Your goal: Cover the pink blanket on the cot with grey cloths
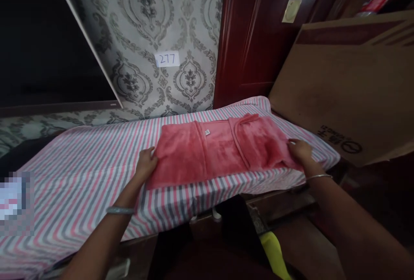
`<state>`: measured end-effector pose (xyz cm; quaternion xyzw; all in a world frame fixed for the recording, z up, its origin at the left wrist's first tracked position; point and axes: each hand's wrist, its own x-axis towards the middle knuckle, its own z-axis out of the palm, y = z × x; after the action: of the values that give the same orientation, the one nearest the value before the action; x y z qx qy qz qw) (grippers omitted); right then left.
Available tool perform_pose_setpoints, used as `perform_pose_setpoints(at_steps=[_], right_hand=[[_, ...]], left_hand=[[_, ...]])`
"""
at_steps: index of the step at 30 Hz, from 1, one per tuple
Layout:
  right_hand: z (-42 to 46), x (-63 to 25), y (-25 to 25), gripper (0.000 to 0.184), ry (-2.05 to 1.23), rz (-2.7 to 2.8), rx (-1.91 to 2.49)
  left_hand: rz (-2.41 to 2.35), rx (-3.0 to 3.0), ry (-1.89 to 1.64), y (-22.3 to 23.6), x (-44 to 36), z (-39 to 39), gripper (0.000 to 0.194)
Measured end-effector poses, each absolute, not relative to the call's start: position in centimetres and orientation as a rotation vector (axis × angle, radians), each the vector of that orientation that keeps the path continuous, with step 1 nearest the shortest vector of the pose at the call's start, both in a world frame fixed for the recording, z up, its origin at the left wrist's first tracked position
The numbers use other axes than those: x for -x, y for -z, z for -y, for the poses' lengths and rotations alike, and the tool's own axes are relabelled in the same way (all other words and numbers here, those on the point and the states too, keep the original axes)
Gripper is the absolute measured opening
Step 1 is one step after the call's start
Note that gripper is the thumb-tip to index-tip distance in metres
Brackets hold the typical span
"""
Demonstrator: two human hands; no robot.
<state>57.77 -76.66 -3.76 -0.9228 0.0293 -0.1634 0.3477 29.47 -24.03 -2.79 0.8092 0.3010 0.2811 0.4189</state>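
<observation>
Working left to right across a bench (80, 172) draped in striped cloth (97, 150), pink, grey and white. Left hand (147, 161) resting at the left edge of a pink fleece garment (213, 148), fingers curled down onto the fabric's margin, seemingly pinching or pressing it flat; grip not fully readable from this angle. Garment lying folded into a flat rectangle in the middle-right of the cloth, small white label (207, 132) showing near its upper middle, a seam or trim band running diagonally on the right half. Right hand (300, 152) pressing down on the garment's right edge, fingers closed over the fabric near the bench's far corner. Judging the step as squaring up a fold, both edges being held at once; next move probably calling for an even lift or a fold across the middle, keeping edges aligned. Counting: one garment, one label, two hands, one bangle per wrist, one paper tag reading 277 (167, 59) on the patterned wall, one cardboard box (349, 90) leaning at right.
</observation>
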Motion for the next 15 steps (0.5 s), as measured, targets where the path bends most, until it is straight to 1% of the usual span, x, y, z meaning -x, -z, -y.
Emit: perform_pose_setpoints(at_steps=[2, 4, 6, 7, 9, 11, 13, 15], right_hand=[[75.6, -57.5, 3.5, 0.040, 0.508, 0.011, 2.436], [72.8, -56.9, 3.0, 0.046, 0.518, 0.263, 2.412], [68.9, -55.9, 2.8, 0.046, 0.463, 0.573, 2.333], [66.9, -55.4, 2.8, 0.046, 0.445, 0.719, 2.306], [63.4, -54.4, 3.4, 0.050, 0.364, 1.043, 2.313], [61.5, -54.4, 4.2, 0.058, 0.236, 1.272, 2.424], [62.0, -55.9, 5.0, 0.057, 0.176, 1.269, 2.630], [64.7, -58.7, 5.3, 0.047, 0.248, 1.085, 2.827]], left_hand=[[-0.684, -2.177, -0.785, 2.0, -30.8, 25.0, 0.044], [-0.498, -2.226, -0.787, 0.8, -33.3, 26.8, 0.036], [-0.278, -2.205, -0.729, -0.2, -36.3, 29.4, 0.026], [-0.153, -2.205, -0.676, -0.5, -37.7, 30.9, 0.025], [0.111, -2.267, -0.486, -0.6, -40.0, 33.5, 0.029], [0.292, -2.415, -0.274, -0.2, -41.3, 35.1, 0.041], [0.325, -2.654, -0.148, 0.2, -41.5, 35.2, 0.050], [0.258, -2.913, -0.079, 0.2, -40.8, 33.6, 0.051]])
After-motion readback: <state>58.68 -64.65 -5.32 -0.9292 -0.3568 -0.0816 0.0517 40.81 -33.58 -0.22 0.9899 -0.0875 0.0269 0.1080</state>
